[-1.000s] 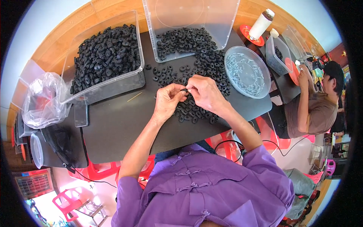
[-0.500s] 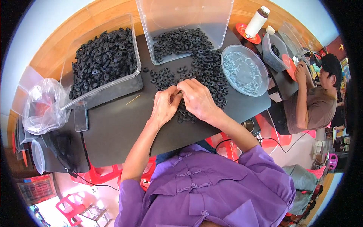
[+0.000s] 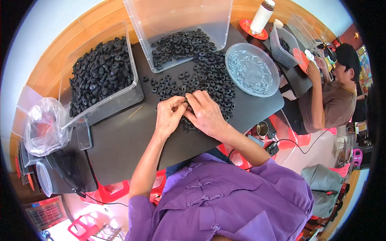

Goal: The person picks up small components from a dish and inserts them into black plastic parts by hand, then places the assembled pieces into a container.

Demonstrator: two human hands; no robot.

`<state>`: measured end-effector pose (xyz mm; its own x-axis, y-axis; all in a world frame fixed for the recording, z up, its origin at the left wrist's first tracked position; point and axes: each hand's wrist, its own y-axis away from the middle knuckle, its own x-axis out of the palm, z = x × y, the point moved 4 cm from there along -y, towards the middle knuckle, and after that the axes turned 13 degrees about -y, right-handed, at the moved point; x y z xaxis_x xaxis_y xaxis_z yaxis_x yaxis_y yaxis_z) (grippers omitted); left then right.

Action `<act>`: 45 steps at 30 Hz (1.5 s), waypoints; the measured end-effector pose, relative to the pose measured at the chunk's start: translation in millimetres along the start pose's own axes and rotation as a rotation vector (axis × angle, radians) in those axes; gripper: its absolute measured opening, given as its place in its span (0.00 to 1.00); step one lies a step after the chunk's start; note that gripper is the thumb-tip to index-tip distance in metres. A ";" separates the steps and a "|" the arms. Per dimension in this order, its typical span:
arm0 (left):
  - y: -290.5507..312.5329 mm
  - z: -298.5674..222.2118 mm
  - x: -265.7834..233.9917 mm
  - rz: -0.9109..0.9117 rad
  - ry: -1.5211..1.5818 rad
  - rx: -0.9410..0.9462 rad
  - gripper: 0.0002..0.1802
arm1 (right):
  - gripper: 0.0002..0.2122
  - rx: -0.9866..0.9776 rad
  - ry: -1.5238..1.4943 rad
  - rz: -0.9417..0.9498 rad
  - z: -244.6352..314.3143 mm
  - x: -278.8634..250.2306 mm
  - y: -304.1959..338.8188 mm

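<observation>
My left hand (image 3: 169,116) and my right hand (image 3: 207,114) meet over the near edge of a pile of small black plastic parts (image 3: 217,76) with holes in them. Both thumbs and index fingers pinch around one small black part (image 3: 186,100), mostly hidden by the fingertips. To the right of the pile stands a round clear dish (image 3: 230,74) holding many tiny, see-through pieces. Loose black parts lie under and around my fingers on the dark table (image 3: 120,148).
A clear bin (image 3: 136,90) heaped with black pieces stands left; another tub (image 3: 138,34), tipped toward me, spills parts. A thin yellowish stick (image 3: 135,111), a phone-like slab (image 3: 84,135) and a plastic bag (image 3: 46,124) lie left. At right, a person (image 3: 331,100) works beside a clear box (image 3: 283,56).
The view has turned slightly, shifting the table things. My fingertips have parted a little, and the dark part between them shows more. The right hand's thumb is now lower and apart from the index finger.
</observation>
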<state>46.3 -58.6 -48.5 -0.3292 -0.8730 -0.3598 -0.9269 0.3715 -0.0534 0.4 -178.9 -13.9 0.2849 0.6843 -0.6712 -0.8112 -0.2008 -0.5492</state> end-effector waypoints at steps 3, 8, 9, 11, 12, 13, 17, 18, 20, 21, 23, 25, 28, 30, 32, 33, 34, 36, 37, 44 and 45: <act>-2.2 10.0 1.0 0.029 -0.083 0.008 0.06 | 0.20 -0.026 0.025 0.003 -2.0 0.5 1.6; -0.5 0.0 4.5 0.046 0.168 -0.073 0.08 | 0.17 -0.075 0.061 0.030 -5.2 -1.0 1.5; -0.3 -1.2 2.3 0.046 0.166 -0.072 0.08 | 0.17 -0.076 0.060 0.028 -5.4 -2.1 0.9; 0.3 1.8 1.3 0.143 0.080 -0.163 0.09 | 0.15 -0.105 0.058 0.049 -4.0 -3.7 0.1; 0.4 2.2 1.6 0.144 0.080 -0.161 0.09 | 0.15 -0.105 0.059 0.048 -3.9 -3.9 0.1; 0.7 3.4 2.5 0.142 0.111 -0.162 0.09 | 0.15 -0.107 0.058 0.061 -3.9 -3.3 0.3; 1.5 2.5 1.4 0.146 0.176 -0.152 0.08 | 0.14 -0.128 0.060 0.073 -0.9 -4.6 -0.2; 1.2 3.3 1.1 0.145 0.176 -0.152 0.08 | 0.14 -0.129 0.060 0.073 -0.7 -5.4 -0.7; 0.3 5.5 1.2 0.170 0.149 -0.142 0.08 | 0.13 -0.144 0.047 0.071 0.1 -6.6 -2.0; 0.4 5.4 0.4 0.165 0.149 -0.143 0.08 | 0.13 -0.148 0.045 0.073 0.8 -6.8 -2.5; 0.8 4.3 -0.3 0.173 0.136 -0.138 0.08 | 0.12 -0.180 0.047 0.081 3.4 -5.9 -3.1; 1.5 5.1 -0.3 0.175 0.132 -0.155 0.08 | 0.11 -0.218 0.056 0.091 3.3 -3.3 -0.6; 3.3 3.7 -0.1 0.167 0.103 -0.160 0.07 | 0.10 -0.217 0.045 0.080 6.1 -3.7 0.3; 1.2 3.2 -1.5 0.185 0.115 -0.103 0.09 | 0.14 -0.162 0.090 0.038 6.7 -6.3 -0.3; 4.2 -9.0 -12.8 0.110 0.188 -0.034 0.09 | 0.24 -0.151 0.026 -0.025 13.5 -15.6 -6.4; 6.9 -26.3 -26.2 0.012 0.112 -0.036 0.09 | 0.33 -0.145 0.018 -0.079 12.5 -21.5 -8.5; 8.2 -45.3 -44.8 -0.072 -0.017 0.038 0.09 | 0.33 -0.070 0.005 -0.116 13.1 -30.3 -9.2; 15.3 -81.8 -82.9 -0.353 -0.048 0.236 0.08 | 0.30 -0.043 -0.027 -0.250 4.1 -45.4 -6.4; 21.0 -98.4 -105.7 -0.533 -0.085 0.240 0.08 | 0.26 -0.032 -0.059 -0.329 2.4 -52.2 -4.3; -15.1 -87.5 -231.3 -0.931 -0.857 0.164 0.24 | 0.12 0.130 -0.094 -0.435 -30.9 -72.6 21.3; -16.4 -92.2 -219.9 -0.941 -0.878 0.188 0.25 | 0.11 0.150 -0.075 -0.453 -39.7 -74.9 27.7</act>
<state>117.4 98.2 117.3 0.7227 -0.3509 -0.5954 -0.6738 -0.1659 -0.7201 -23.2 -263.6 1.3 0.5936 0.7294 -0.3399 -0.6800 0.2287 -0.6966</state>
